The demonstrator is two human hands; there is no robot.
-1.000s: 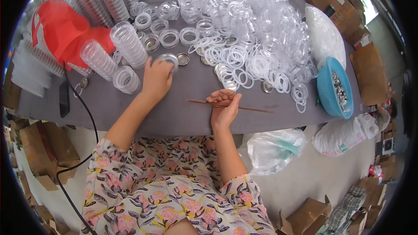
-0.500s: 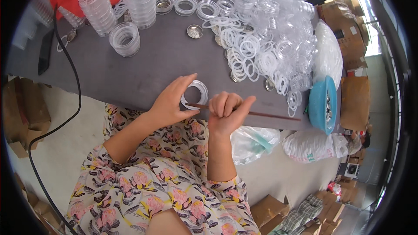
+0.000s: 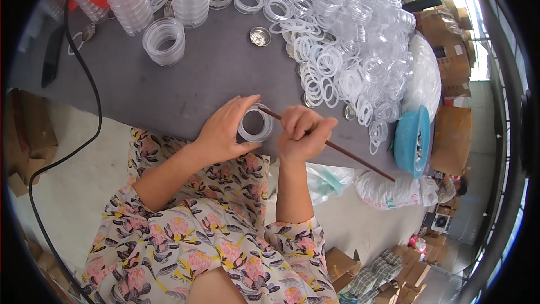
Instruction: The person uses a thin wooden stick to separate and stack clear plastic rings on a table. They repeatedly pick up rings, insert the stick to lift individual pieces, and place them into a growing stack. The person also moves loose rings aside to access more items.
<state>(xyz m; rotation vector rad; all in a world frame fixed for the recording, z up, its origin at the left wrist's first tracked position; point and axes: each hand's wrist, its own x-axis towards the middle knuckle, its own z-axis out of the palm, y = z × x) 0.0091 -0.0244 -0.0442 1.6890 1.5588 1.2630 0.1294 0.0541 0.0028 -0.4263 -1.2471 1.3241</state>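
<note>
My left hand (image 3: pixel 223 129) curves its thumb and fingers around a clear round plastic ring (image 3: pixel 270 125) at the table's near edge. My right hand (image 3: pixel 304 133) is closed around a thin brown stick (image 3: pixel 360 160). One tip of the stick rests at the ring's upper rim, and its other end slants down to the right past the table edge. Farther back lies a small perforated silver metal cap (image 3: pixel 260 36). A short stack of clear rings (image 3: pixel 164 45) stands to the left of it.
Tall stacks of clear rings (image 3: pixel 191 0) stand at the back. White gasket rings (image 3: pixel 329 63) and a heap of clear rings (image 3: pixel 360 17) cover the right side. A blue bowl (image 3: pixel 406 141) holds small metal parts. A black cable (image 3: pixel 95 90) hangs at the left.
The stick's tip has moved from the ring's lower inside up to its upper rim, and the stick now slants more steeply. My right hand has shifted slightly right and up.
</note>
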